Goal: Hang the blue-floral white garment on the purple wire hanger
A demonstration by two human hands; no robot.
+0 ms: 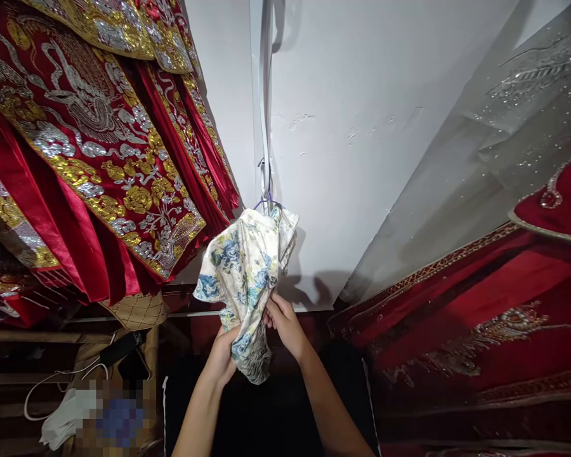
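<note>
A white cloth with blue and yellow flowers (245, 273) hangs bunched from a thin hanger (266, 202) hooked on the white wall. My left hand (224, 357) grips the cloth's lower part from the left. My right hand (285, 325) holds its right side, fingers closed into the folds. Both arms reach up from the bottom of the view.
Red garments with gold and silver embroidery (90, 139) hang at the left, close to the cloth. A sheer sequined fabric (504, 139) and more red embroidered cloth (480, 317) fill the right. A wooden stand with white cables (52, 387) is at the lower left.
</note>
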